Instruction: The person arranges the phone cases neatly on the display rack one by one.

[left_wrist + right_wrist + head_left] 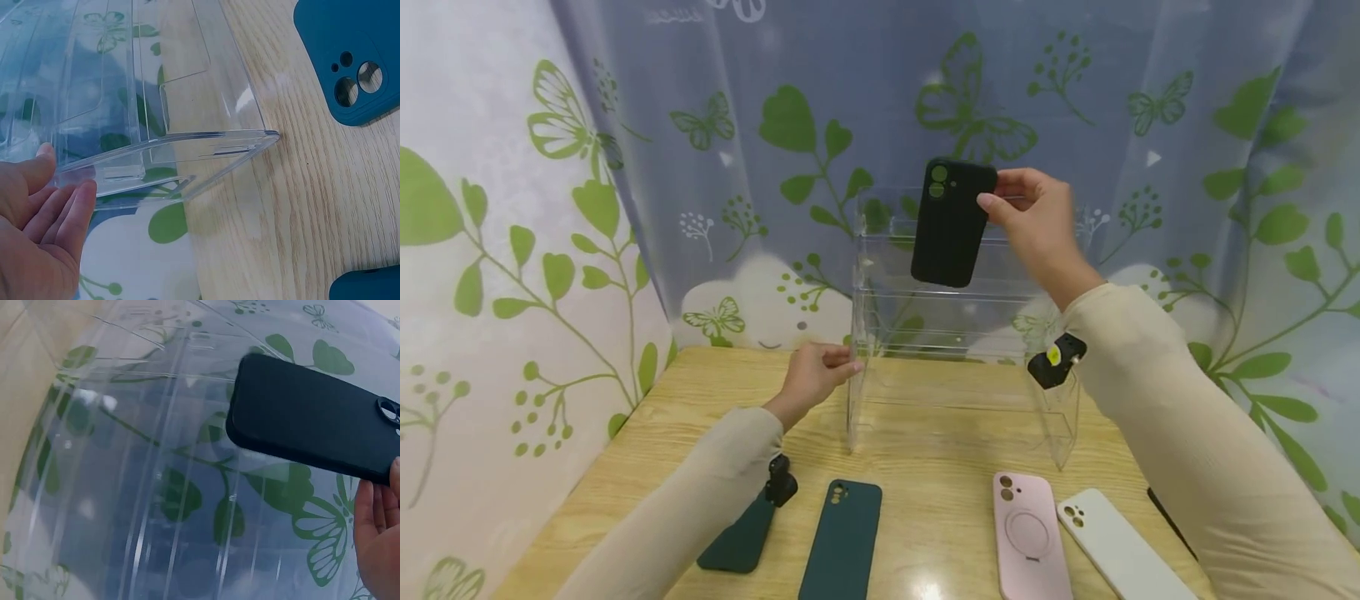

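Note:
My right hand (pixel 1037 221) pinches a black phone case (pixel 953 229) by its right edge, thumb in front. The case is upright and slightly tilted, its camera holes at the upper left. Behind and below it stands a clear acrylic tiered display stand (pixel 955 396). Down at the stand's left side, my left hand (pixel 816 375) grips the panel edge between thumb and fingers. In the left wrist view, the fingers (pixel 74 219) lie along that clear edge. From the right wrist, the black case (pixel 312 415) overlaps the stand's upper tiers.
Along the table's (pixel 925 517) front lie a dark teal case (pixel 842 542), another teal one (pixel 741 537) partly under the left sleeve, a pink case (pixel 1033 533) with a ring, and a white case (pixel 1123 542). A dark edge shows by the right sleeve. Behind hangs a leaf-print curtain (pixel 865 50).

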`<action>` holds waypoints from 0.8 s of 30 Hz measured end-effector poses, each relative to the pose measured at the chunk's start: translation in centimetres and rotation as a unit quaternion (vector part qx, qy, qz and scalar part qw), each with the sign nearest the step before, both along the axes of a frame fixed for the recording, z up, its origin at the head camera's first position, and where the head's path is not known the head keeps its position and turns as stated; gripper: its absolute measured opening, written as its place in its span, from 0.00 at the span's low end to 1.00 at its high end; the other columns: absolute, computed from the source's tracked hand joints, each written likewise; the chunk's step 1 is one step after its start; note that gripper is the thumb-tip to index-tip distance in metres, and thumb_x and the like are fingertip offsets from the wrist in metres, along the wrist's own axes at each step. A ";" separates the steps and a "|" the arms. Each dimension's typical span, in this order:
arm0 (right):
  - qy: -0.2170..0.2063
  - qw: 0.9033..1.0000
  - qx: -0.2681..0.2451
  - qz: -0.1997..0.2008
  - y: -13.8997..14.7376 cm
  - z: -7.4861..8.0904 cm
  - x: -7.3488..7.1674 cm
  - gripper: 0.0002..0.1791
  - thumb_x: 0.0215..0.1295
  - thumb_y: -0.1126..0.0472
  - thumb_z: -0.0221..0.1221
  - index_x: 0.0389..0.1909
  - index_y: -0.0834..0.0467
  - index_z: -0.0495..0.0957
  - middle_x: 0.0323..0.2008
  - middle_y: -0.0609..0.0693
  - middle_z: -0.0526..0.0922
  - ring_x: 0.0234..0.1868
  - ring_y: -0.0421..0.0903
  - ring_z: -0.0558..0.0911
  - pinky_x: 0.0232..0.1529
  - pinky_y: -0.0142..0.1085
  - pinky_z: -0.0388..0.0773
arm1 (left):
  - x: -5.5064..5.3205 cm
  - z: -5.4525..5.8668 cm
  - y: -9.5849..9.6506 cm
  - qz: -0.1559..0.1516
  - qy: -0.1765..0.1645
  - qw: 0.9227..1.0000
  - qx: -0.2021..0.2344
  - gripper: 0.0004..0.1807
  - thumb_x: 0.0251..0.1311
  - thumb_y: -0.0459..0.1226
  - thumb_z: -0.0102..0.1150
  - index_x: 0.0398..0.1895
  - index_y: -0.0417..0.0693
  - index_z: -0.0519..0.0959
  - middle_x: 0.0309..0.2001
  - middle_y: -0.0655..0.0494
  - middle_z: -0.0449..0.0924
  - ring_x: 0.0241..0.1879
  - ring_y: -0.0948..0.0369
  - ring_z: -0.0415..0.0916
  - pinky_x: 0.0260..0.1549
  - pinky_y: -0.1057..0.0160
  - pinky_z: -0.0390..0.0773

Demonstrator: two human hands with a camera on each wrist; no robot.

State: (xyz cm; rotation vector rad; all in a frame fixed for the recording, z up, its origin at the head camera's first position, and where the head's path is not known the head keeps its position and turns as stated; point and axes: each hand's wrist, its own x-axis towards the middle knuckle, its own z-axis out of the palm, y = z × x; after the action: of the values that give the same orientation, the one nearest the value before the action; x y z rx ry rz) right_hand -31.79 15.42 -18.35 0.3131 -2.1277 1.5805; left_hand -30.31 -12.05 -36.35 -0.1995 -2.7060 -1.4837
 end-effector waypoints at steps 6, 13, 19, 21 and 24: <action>0.013 1.000 -0.019 -0.016 -0.4 1.4 -0.8 0.17 0.61 0.61 0.65 0.51 0.59 0.79 0.38 0.43 0.79 0.43 0.41 0.81 0.46 0.32 0.80 | 0.2 0.1 0.2 -0.006 -0.002 1.000 0.008 0.25 0.60 0.41 0.64 0.59 0.39 0.77 0.53 0.43 0.80 0.49 0.51 0.80 0.41 0.59 0.84; 0.025 0.998 -0.042 -0.033 -1.4 2.2 -1.8 0.15 0.60 0.62 0.65 0.48 0.57 0.81 0.39 0.43 0.80 0.43 0.42 0.82 0.46 0.31 0.80 | 0.1 -0.1 0.0 -0.006 0.001 1.000 0.005 0.25 0.60 0.41 0.64 0.59 0.40 0.77 0.54 0.45 0.80 0.52 0.52 0.79 0.43 0.59 0.83; 0.043 0.996 -0.060 -0.046 -1.8 2.6 -2.4 0.13 0.61 0.63 0.65 0.47 0.57 0.82 0.39 0.43 0.80 0.43 0.41 0.82 0.46 0.31 0.79 | 0.2 0.0 -0.1 -0.007 -0.002 1.000 0.005 0.25 0.60 0.41 0.65 0.59 0.40 0.77 0.54 0.44 0.80 0.51 0.51 0.80 0.42 0.59 0.84; 0.049 0.996 -0.057 -0.047 -1.8 2.8 -2.5 0.13 0.61 0.63 0.65 0.47 0.57 0.82 0.39 0.43 0.80 0.43 0.42 0.81 0.47 0.32 0.78 | 0.2 0.1 -0.1 -0.007 -0.002 1.000 0.002 0.25 0.60 0.41 0.65 0.59 0.40 0.77 0.53 0.44 0.80 0.51 0.51 0.80 0.42 0.59 0.83; 0.052 0.996 -0.043 -0.049 -1.9 2.8 -2.6 0.14 0.61 0.61 0.65 0.48 0.55 0.82 0.40 0.42 0.80 0.44 0.42 0.81 0.47 0.32 0.77 | 0.3 0.1 -0.1 -0.002 -0.003 1.000 0.000 0.25 0.59 0.42 0.65 0.58 0.42 0.77 0.53 0.45 0.81 0.50 0.52 0.80 0.42 0.59 0.83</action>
State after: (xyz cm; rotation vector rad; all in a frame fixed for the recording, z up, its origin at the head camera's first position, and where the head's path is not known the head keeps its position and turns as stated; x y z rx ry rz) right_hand -34.41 13.52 -15.56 0.2527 -1.9604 1.5581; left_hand -30.03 -12.12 -36.28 -0.2012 -2.7107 -1.4885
